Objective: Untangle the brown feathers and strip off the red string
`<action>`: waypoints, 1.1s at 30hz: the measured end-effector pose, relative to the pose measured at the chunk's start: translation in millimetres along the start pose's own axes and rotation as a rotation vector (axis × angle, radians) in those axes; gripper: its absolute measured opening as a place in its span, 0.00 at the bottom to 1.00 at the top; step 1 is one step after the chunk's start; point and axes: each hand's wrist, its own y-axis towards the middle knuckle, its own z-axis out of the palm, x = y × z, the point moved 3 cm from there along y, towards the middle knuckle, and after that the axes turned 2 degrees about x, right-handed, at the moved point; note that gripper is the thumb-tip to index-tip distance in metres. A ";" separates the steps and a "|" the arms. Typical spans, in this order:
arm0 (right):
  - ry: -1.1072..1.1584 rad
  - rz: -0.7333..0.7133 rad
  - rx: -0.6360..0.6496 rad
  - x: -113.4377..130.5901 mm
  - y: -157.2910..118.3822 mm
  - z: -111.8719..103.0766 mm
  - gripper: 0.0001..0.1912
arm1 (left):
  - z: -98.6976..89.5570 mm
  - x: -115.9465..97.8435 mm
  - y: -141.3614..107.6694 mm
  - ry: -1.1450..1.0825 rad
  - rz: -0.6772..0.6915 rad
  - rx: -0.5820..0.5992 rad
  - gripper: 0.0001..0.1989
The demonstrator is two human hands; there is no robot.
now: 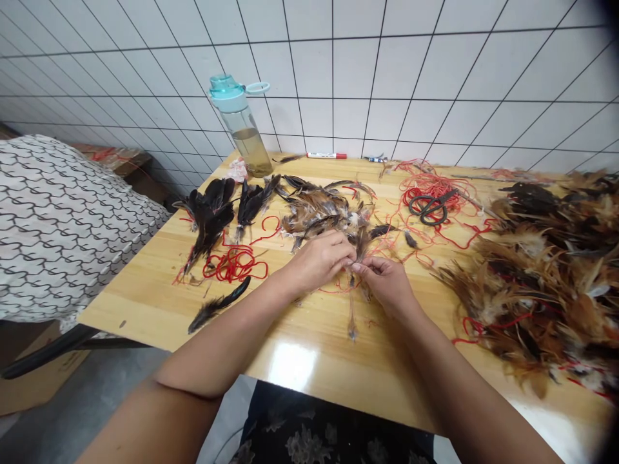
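Note:
My left hand and my right hand meet at the middle of the wooden table. Both have their fingertips pinched on a small bunch of brown feathers, whose tips point away from me. Just behind my left hand lies a loose heap of brown and grey feathers. Thin feather ends show on the table below my fingertips. Red string is coiled to the left of my left hand. Whether string is between my fingers is too small to tell.
Dark feather bunches and a water bottle stand left. Black scissors lie on tangled red string at the back right. A large brown feather pile covers the right side. A red-and-white marker lies near the wall.

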 end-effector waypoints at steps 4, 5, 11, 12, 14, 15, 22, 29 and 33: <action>0.042 -0.005 -0.035 1.7 0.1 -2.4 0.17 | -4.7 4.5 -0.1 0.003 -0.028 -0.123 0.08; 0.066 -0.007 -0.061 2.7 0.2 -3.9 0.17 | -7.6 7.6 -0.5 0.014 -0.071 -0.181 0.09; 0.177 0.036 -0.207 3.7 2.5 -16.3 0.16 | -29.7 21.9 -2.6 -0.032 -0.296 -0.269 0.06; 0.181 0.025 -0.218 3.8 2.9 -17.8 0.16 | -31.6 20.2 -2.0 -0.059 -0.259 -0.192 0.05; 0.171 -0.005 -0.231 4.5 3.3 -19.6 0.15 | -32.0 14.5 -1.5 -0.096 -0.145 0.004 0.06; 0.157 -0.015 -0.233 4.8 3.2 -19.7 0.15 | -30.4 11.8 -2.1 -0.098 -0.097 0.100 0.06; -0.046 -0.093 -0.216 8.6 1.2 -14.0 0.15 | -2.8 14.4 -7.2 0.051 -0.063 0.308 0.06; -0.198 -0.141 -0.172 9.1 0.5 -8.7 0.16 | -13.8 11.1 -1.8 0.102 -0.093 0.225 0.07; -0.319 -0.171 -0.144 7.5 0.0 -7.4 0.15 | -18.0 3.7 -1.6 0.230 -0.091 0.214 0.07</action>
